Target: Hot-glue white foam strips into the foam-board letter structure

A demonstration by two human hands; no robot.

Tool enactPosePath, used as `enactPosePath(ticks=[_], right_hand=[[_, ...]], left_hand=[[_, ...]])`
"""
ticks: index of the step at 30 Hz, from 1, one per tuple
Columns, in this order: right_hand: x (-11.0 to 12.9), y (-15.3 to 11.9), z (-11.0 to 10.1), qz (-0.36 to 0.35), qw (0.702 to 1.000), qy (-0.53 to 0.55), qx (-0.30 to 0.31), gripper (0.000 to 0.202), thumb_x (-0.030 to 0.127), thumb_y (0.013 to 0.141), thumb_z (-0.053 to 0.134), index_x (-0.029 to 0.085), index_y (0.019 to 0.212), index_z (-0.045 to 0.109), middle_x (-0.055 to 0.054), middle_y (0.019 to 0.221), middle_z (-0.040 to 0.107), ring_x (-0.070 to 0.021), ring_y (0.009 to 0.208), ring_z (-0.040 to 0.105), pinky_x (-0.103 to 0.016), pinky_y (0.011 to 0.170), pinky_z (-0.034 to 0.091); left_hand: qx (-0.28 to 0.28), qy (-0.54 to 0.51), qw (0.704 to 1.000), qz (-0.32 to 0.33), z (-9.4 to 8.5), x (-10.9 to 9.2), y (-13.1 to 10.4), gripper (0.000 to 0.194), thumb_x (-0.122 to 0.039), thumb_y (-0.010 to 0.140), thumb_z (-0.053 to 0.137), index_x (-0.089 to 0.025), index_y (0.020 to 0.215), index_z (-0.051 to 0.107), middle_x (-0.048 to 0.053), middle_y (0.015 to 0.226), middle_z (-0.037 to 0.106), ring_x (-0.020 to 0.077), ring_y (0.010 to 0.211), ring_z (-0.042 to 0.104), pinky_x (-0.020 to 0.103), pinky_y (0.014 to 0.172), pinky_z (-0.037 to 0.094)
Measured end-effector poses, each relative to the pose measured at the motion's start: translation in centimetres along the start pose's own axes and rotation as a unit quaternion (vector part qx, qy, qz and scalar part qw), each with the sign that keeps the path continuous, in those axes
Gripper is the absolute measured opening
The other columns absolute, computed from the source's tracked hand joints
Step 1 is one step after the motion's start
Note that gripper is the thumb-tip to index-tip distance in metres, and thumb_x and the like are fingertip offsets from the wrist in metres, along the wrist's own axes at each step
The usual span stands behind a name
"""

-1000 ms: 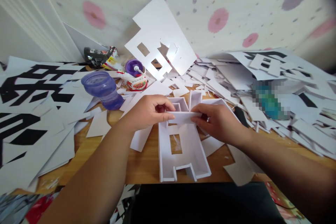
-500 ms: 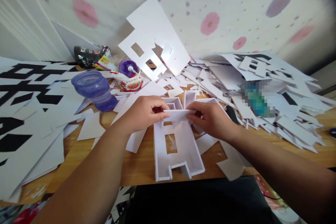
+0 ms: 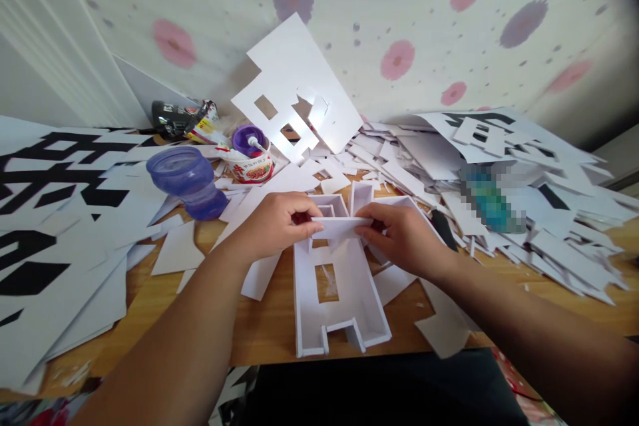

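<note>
A white foam-board strip [image 3: 338,227] spans the upper part of a walled white letter form [image 3: 304,286], which lies on the wooden table. My left hand [image 3: 279,223] pinches the strip's left end between thumb and fingers. At its right end, my right hand [image 3: 399,233] grips it the same way. The form has upright side walls, a rectangular opening in its base and a notch at its near end. More white walled parts [image 3: 362,196] stand just behind the hands. Whether the strip touches the walls is hard to tell.
A purple translucent cup [image 3: 187,183] and a paper food tub [image 3: 252,166] stand back left. A cut-out white sheet [image 3: 299,80] leans on the curtain. Black-printed sheets [image 3: 64,213] lie left; white scraps [image 3: 564,253] pile up right, beside a blurred blue-green item [image 3: 492,200].
The whole view has shifted a little, with the scene sitting slightly lower in the picture. Both hands keep their pinch on the strip, which stays about where it was over the form.
</note>
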State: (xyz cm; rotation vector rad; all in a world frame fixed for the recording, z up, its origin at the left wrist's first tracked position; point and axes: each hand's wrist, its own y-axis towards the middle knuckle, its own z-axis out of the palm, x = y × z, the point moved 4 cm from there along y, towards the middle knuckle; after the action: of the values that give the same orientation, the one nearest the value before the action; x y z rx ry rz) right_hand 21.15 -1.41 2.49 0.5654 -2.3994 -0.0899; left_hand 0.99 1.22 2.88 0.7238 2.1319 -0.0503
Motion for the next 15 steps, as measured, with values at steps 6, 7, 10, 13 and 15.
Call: enactPosePath(ticks=[6,7,10,13,15], right_hand=[[-0.17,-0.05,0.06,-0.01,1.0,-0.017,0.001,0.009,0.02,0.084,0.057,0.018,0.082,0.065,0.002,0.065,0.061,-0.0106,0.058,0.05,-0.023,0.056,0.038],[-0.25,-0.03,0.07,-0.009,1.0,-0.019,0.001,0.01,0.021,0.084,0.057,0.018,0.082,0.065,0.002,0.066,0.062,-0.0109,0.058,0.051,-0.023,0.056,0.038],[-0.41,0.03,0.08,-0.009,1.0,-0.023,0.005,0.011,0.022,0.085,0.055,0.018,0.082,0.065,0.002,0.066,0.062,-0.0116,0.058,0.051,-0.024,0.056,0.038],[-0.38,0.09,0.01,-0.013,1.0,-0.025,0.003,0.011,0.022,0.085,0.055,0.018,0.083,0.065,0.001,0.067,0.063,-0.012,0.058,0.052,-0.025,0.056,0.039],[-0.31,0.08,-0.02,-0.013,1.0,-0.027,0.001,0.01,0.021,0.084,0.056,0.018,0.083,0.065,0.001,0.068,0.064,-0.012,0.059,0.053,-0.025,0.057,0.039]], left_hand=[[0.003,-0.003,1.0,-0.009,0.11,0.04,-0.16,0.006,-0.021,0.079,0.065,-0.019,0.074,0.068,-0.003,0.072,0.063,0.0111,0.067,0.056,0.024,0.062,0.041],[0.002,0.001,1.0,-0.007,0.12,0.01,-0.17,0.006,-0.02,0.079,0.065,-0.02,0.073,0.068,-0.004,0.072,0.063,0.0108,0.067,0.056,0.023,0.062,0.041],[-0.001,0.002,1.0,-0.002,0.2,-0.06,-0.17,0.007,-0.02,0.079,0.065,-0.019,0.073,0.068,-0.004,0.072,0.063,0.0108,0.067,0.056,0.023,0.062,0.041],[0.006,-0.008,1.0,-0.001,0.36,-0.05,-0.15,0.007,-0.019,0.079,0.065,-0.019,0.073,0.068,-0.003,0.072,0.063,0.0109,0.068,0.057,0.023,0.062,0.041],[0.008,-0.011,1.0,-0.002,0.38,0.02,-0.11,0.007,-0.018,0.079,0.064,-0.019,0.073,0.067,-0.003,0.072,0.063,0.011,0.067,0.057,0.023,0.063,0.042]])
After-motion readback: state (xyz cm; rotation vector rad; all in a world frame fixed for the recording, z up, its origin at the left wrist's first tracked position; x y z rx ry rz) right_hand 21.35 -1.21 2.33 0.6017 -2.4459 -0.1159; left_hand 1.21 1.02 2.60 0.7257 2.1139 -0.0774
